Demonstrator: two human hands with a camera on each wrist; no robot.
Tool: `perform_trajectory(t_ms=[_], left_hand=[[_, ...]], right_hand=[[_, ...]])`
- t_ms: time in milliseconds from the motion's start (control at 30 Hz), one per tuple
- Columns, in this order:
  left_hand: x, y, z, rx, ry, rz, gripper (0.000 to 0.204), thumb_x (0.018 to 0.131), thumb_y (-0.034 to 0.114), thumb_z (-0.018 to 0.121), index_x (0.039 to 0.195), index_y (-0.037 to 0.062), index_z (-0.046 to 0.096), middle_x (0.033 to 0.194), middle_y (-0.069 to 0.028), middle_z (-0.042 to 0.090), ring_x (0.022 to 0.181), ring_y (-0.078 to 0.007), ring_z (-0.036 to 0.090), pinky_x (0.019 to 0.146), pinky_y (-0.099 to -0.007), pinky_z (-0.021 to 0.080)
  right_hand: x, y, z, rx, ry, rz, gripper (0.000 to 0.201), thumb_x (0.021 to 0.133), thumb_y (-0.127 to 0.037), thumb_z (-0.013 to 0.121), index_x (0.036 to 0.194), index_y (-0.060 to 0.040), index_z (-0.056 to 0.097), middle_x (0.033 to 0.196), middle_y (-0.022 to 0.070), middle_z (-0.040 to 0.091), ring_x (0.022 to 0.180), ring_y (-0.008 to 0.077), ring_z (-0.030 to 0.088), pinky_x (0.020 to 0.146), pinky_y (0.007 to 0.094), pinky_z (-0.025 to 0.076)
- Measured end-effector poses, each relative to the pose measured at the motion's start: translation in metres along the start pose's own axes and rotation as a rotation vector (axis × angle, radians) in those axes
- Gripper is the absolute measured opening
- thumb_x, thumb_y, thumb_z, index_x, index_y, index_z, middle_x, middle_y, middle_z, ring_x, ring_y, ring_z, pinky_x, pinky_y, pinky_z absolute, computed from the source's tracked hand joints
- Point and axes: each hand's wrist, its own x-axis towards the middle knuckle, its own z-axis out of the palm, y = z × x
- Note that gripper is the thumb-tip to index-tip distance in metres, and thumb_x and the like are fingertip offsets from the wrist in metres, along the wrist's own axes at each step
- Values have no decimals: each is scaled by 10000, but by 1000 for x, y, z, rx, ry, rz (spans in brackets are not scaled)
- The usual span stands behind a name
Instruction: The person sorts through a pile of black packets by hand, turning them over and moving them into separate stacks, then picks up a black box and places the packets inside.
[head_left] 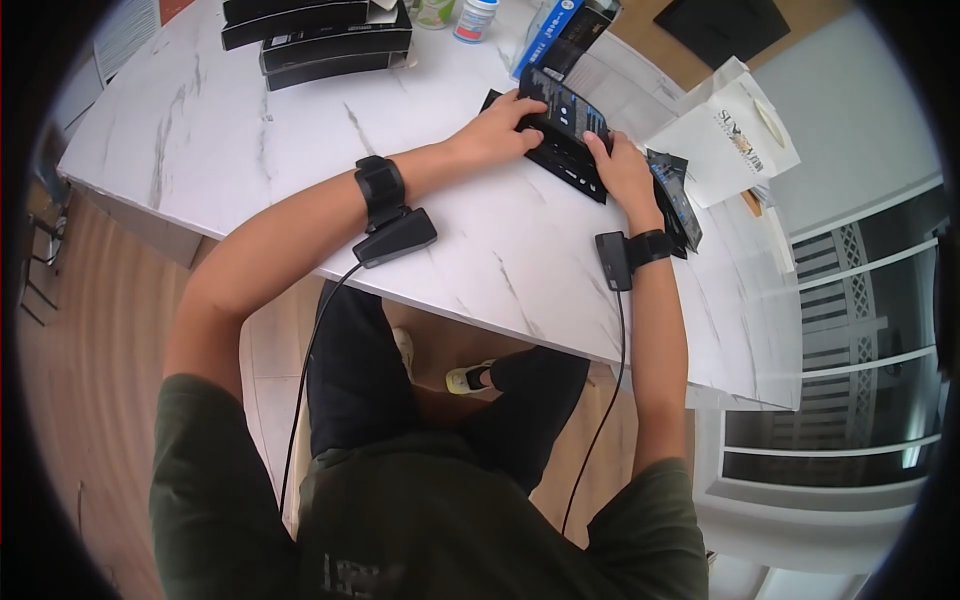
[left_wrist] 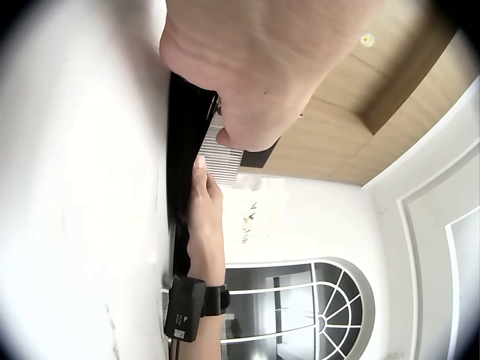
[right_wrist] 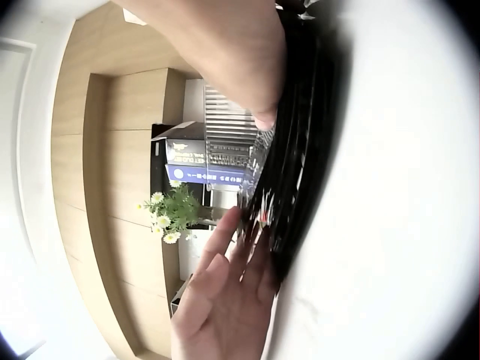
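Observation:
A glossy black packet [head_left: 566, 108] with pale and blue print stands tilted up near the far side of the table, over more flat black packets [head_left: 575, 177] that lie below it. At its left edge, my left hand [head_left: 492, 133] grips it with the fingers spread around the side. My right hand [head_left: 627, 178] holds the right edge, thumb on the printed face. In the right wrist view, shiny black layers [right_wrist: 296, 157] lie between the two hands. Beside my right wrist are further black packets [head_left: 676, 200].
Behind the packets stand a blue and black box [head_left: 560, 40] and a clear ribbed container [right_wrist: 225, 116]. A white paper bag [head_left: 725, 135] is at the right. Stacked black boxes [head_left: 335, 50] and a white bottle [head_left: 474, 20] sit at the back left of the marbled table [head_left: 200, 130].

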Motion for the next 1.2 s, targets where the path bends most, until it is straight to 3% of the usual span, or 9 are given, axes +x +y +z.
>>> perform_trajectory(t_ms=[133,367,500,700,800,900,1000,1033,1200], left_hand=[[1,-2,-1,27,-37,-42,494,854,241,553,1272,-15,491,1308,-203,421,1218,-328,435,1028,-353,353],[-2,0,1,66,-71,-84,415,891,180,540,1271,15,519,1274,-135,445,1172,-260,465,992,-299,359],[-1,1,1,88,-44,-45,386,887,189,547,1236,24,548,1228,-132,486,1159,-248,477,987,-309,364],[-5,10,-1,103,10,-5,347,879,162,554,1197,24,574,1146,-130,536,1092,-249,516,961,-322,387],[-3,11,-3,103,-2,32,403,869,193,591,1231,27,537,1207,-130,515,1115,-243,511,968,-326,385],[-5,24,-3,25,162,-22,515,870,263,626,1308,54,452,1274,-135,482,1117,-238,507,967,-348,384],[1,22,1,-82,436,160,638,868,333,646,1354,34,361,1329,-150,436,1113,-233,517,975,-361,399],[3,22,-1,-109,407,233,654,879,327,641,1343,-22,343,1330,-160,445,1116,-245,537,983,-356,416],[-7,39,-6,-640,-175,-44,582,932,322,554,1349,-27,344,1320,-133,477,1141,-262,542,992,-360,437]], right_hand=[[-2,-15,-12,315,-75,121,592,847,-480,572,1163,18,528,910,249,644,894,330,643,785,372,486],[6,-19,-9,603,300,-14,494,801,-175,697,1204,-1,473,879,152,640,789,205,634,680,320,504],[-8,-60,-31,1216,311,72,418,841,-48,638,1221,-17,466,1023,122,621,847,171,628,745,276,533],[-10,-63,-27,1642,-63,163,286,882,-129,631,1116,9,546,1059,109,614,939,194,623,845,339,514],[-8,-60,-20,1673,-35,172,240,903,-158,611,1073,8,574,1060,102,616,940,205,625,872,362,499],[-4,-56,-25,1785,88,127,245,934,-155,562,1103,22,548,1096,114,600,983,224,602,901,380,475],[-3,-54,-39,1816,182,29,256,951,-144,525,1147,21,514,1125,122,583,1022,237,579,922,405,457],[-3,-55,-43,1805,188,7,249,949,-140,529,1140,18,520,1119,116,586,1019,232,578,922,403,457],[-10,-67,-47,1671,247,-22,215,929,-103,556,1108,15,542,1087,91,599,994,172,571,902,337,456]])
